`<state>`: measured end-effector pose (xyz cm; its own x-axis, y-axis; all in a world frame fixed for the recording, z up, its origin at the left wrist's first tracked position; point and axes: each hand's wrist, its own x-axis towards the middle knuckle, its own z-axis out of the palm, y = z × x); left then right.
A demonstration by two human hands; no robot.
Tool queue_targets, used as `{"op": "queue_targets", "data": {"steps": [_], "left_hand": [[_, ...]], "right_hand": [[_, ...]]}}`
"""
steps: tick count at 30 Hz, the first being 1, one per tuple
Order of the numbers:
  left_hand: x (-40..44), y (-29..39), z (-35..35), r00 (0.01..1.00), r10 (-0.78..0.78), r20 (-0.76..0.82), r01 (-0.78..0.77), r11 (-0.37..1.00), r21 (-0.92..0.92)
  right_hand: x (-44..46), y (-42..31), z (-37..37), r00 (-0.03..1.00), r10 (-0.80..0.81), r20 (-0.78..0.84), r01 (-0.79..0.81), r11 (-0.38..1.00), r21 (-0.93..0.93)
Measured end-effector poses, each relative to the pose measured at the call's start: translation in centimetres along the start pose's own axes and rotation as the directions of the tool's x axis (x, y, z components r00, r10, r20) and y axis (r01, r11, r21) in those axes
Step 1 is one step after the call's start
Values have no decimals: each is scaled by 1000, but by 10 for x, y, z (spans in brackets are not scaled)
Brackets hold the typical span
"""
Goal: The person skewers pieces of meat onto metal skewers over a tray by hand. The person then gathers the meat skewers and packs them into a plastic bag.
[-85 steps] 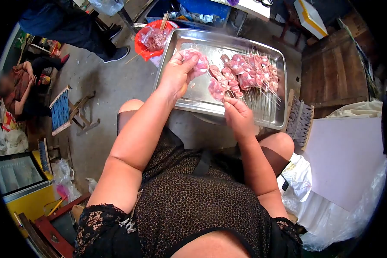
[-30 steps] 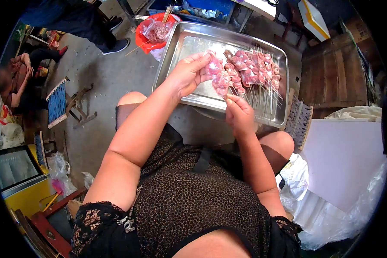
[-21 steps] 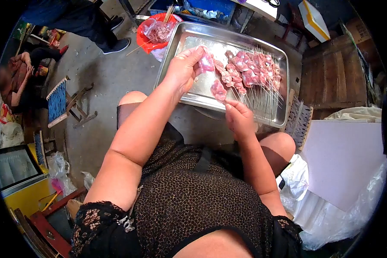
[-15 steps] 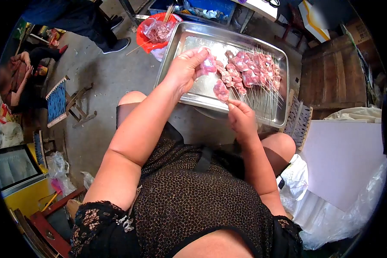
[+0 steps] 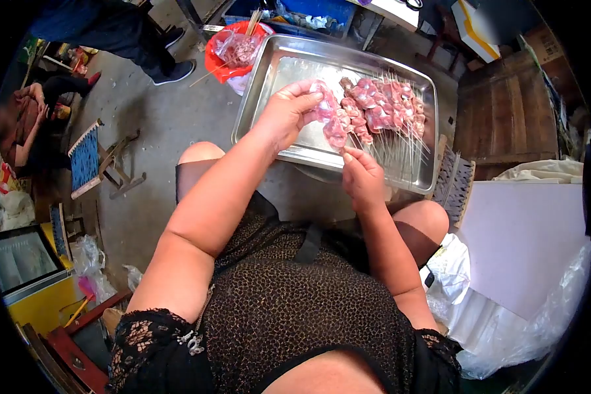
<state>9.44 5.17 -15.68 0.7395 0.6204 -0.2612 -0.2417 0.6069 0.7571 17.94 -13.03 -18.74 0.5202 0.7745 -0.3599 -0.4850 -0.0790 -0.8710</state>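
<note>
My left hand (image 5: pixel 284 117) pinches a pale pink piece of raw meat (image 5: pixel 324 105) over the left half of a metal tray (image 5: pixel 251 98). My right hand (image 5: pixel 362 176) is closed on the lower end of a skewer that bears threaded meat (image 5: pixel 335 134). The two pieces of meat touch or overlap between my hands. Several skewers of raw meat (image 5: pixel 391 108) lie side by side in the right half of the tray, their bare sticks pointing towards me.
A red bag (image 5: pixel 220 69) with meat and sticks stands at the tray's left corner, before a blue crate (image 5: pixel 289 26). A person in dark trousers (image 5: pixel 128 39) stands at upper left; another person (image 5: pixel 29 125) sits near a blue woven stool (image 5: pixel 85 159).
Half a second ago the meat in my left hand and the meat on the skewer were apart; now they meet. My left hand has come slightly lower, and the skewer has shifted slightly left.
</note>
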Motion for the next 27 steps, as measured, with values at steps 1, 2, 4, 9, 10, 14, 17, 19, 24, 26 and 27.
{"op": "queue_targets", "data": {"steps": [1,2,4,9,10,14,17,19,24,26,27], "left_hand": [[0,1,0,1000,0,0,0,1000,-1],[1,2,-1,1000,-9,-7,9,1000,-26],[0,4,0,1000,-18,-15,18,999,-51],[2,2,1,995,27,-100,-33,997,-63],[3,2,1,995,31,-99,-38,997,-64],[1,6,2,998,11,-66,-16,998,-67],[2,6,-1,999,-20,-32,17,995,-94],[3,5,-1,999,-24,-37,20,996,-88],[5,4,-3,995,-40,-92,40,999,-1],[3,4,0,995,-39,-92,39,999,3],[3,4,1,995,-36,-92,37,999,9]], "right_hand": [[0,0,0,1000,0,0,0,1000,-1],[-1,-1,0,1000,-2,1,2,1000,-3],[-1,-1,1,1000,-3,4,3,1000,-5],[-3,-2,3,1000,20,-6,-20,998,-67],[-3,-3,4,1000,17,-3,-17,997,-69],[-3,-3,5,1000,28,-14,-29,999,-34],[-3,-3,1,1000,15,-11,-15,999,-29],[-3,-4,0,1000,1,2,-1,1000,-30],[-4,-5,-2,1000,12,10,-11,997,-81],[-5,-6,-1,1000,3,10,-2,996,-85],[-5,-7,-1,1000,-8,10,8,996,-90]]}}
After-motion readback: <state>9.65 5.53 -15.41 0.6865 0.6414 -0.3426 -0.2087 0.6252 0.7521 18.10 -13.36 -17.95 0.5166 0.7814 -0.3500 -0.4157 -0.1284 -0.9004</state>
